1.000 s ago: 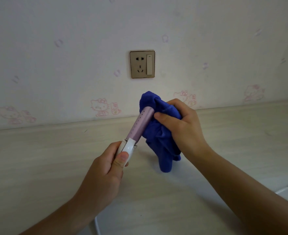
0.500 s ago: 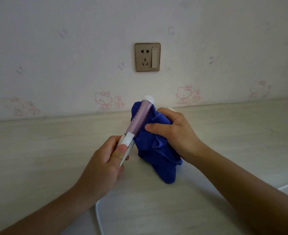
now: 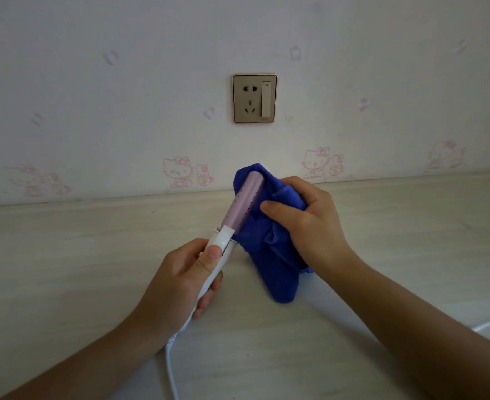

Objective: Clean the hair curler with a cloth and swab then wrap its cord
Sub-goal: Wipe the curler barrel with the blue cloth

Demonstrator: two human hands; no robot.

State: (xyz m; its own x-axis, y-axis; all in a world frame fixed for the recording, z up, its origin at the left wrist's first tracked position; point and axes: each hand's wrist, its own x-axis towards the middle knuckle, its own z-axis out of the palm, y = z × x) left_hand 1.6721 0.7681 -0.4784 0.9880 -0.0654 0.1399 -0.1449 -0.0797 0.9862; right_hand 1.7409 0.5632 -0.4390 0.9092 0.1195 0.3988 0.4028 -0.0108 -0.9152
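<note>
Our left hand gripped the white handle of the lilac perforated hair curler; our right hand clutched a blue microfibre cloth around its barrel, near the pale wooden bench's back edge.

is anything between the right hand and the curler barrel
Yes, the blue cloth. It is bunched in the right hand and wraps the right and back sides of the curler barrel, so those fingers press cloth, not barrel.

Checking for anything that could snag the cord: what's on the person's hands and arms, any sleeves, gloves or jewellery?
Nothing is worn that shows. The left hand and right hand are bare, with no gloves, rings, watch or bracelets. Both forearms are bare to the picture's edge, with no sleeves in view.
</note>
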